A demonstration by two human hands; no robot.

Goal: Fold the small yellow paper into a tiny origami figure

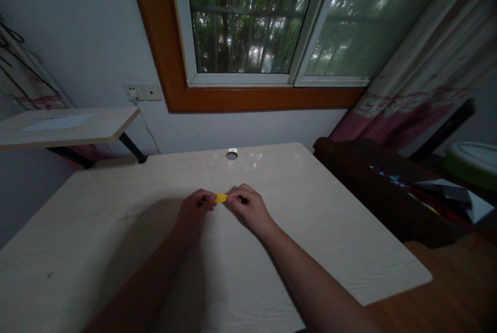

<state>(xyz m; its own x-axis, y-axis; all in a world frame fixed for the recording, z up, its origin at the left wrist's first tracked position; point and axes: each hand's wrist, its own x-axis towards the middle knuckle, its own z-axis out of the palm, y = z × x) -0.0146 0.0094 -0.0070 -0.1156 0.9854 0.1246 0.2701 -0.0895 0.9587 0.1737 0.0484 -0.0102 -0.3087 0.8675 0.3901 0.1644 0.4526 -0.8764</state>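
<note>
Ahead of you: pale wall [85, 27], wood-framed window [272, 22], foliage [221, 27] outside. Patterned curtain [419, 74] to your right; wooden floor [466, 281] below. Dim light.

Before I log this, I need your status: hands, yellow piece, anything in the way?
Left hand and right hand pinching yellow piece. Piece over table. Round hole beyond, not obstructing.

From where I stood, I could read no lettering, number or brand anywhere. The pale sheet [58, 122] on the raised shelf [106, 125] was too dim and slanted to make out, and the white paper [478, 205] off to the right was too blurred.
</note>
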